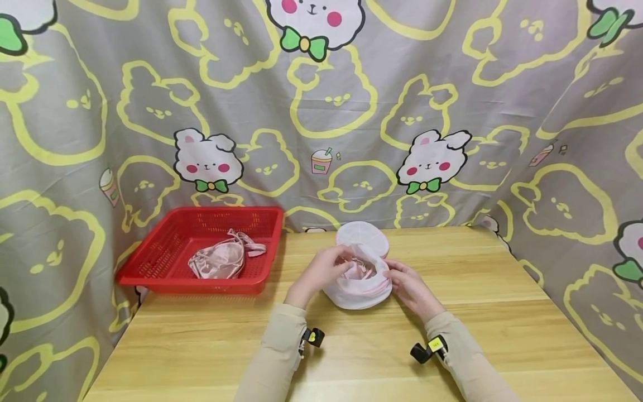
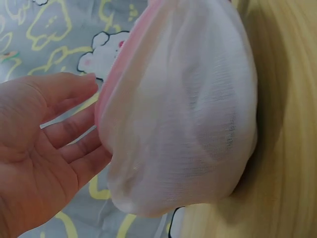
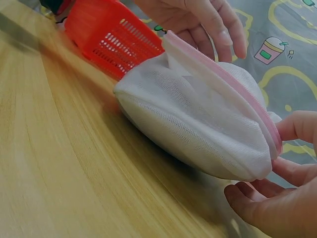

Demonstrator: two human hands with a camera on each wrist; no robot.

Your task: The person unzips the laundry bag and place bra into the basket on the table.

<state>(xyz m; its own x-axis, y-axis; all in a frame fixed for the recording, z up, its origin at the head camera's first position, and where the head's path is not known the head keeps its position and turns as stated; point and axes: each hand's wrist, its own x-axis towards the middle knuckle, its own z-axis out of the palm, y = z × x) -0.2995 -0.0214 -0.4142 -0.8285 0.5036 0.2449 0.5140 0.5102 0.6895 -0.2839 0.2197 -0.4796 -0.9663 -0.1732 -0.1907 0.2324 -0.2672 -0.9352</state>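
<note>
A round white mesh laundry bag [image 1: 359, 296] with a pink zip stands on the table, its lid [image 1: 363, 237] folded back behind it. Inside the opening lies a bunched pink garment [image 1: 358, 270], partly hidden by the rim and fingers. My left hand [image 1: 321, 273] reaches over the left rim, fingers extended into the opening; whether they touch the garment is hard to tell. At the right side, my right hand [image 1: 414, 289] pinches the zipped edge between thumb and fingers, as the right wrist view shows.
To the left, a red plastic basket [image 1: 188, 286] holds a shiny pink garment with thin straps [image 1: 221, 260]. Behind the wooden table [image 1: 477, 290] hangs a grey patterned curtain [image 1: 281, 100], which also runs along both sides.
</note>
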